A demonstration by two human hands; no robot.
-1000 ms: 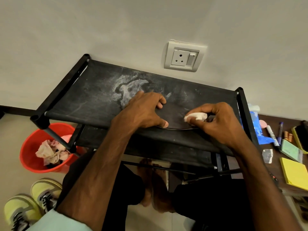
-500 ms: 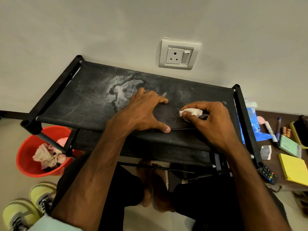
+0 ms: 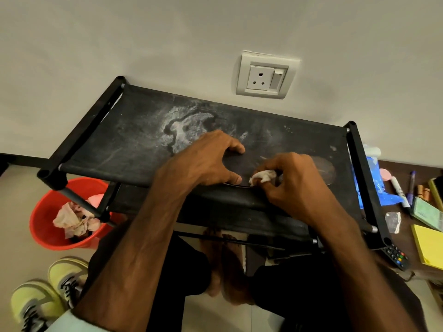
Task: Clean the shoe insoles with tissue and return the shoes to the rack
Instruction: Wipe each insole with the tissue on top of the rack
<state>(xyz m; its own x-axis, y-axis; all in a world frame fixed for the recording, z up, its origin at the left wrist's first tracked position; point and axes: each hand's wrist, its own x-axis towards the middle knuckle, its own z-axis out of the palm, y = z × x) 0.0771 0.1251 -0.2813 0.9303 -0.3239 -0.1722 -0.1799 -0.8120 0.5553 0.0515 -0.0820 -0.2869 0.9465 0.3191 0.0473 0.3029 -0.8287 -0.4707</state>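
L hand (image 3: 203, 161) pressed the insole (image 3: 244, 165) flat on the rack (image 3: 143, 144) top shelf, near its front edge. Its fingers were spread over the back side, w/ the thumb at the front rim. R hand (image 3: 294, 185) pinched a small tissue (image 3: 262, 176) wad in curled fingertips, down on the insole.

Change over the last sec: the tissue had travelled along the insole toward the L thumb and ended just beside it, closer to the shelf's front edge than before. The insole's right end, toward the shelf's right rail, showed more than earlier. L hand's hold looked the same throughout, and the insole didn't seem to shift.

Meaning, prob.: one wipe stroke was about done and wiping was mid-way. The R hand would likely need to lift or reverse, since the L hand covered the rest.

The shoes (image 3: 33, 305) sat on the floor, well off the rack's front-left corner, not yet returned. Used tissues lay in the bucket (image 3: 43, 226) under that corner.
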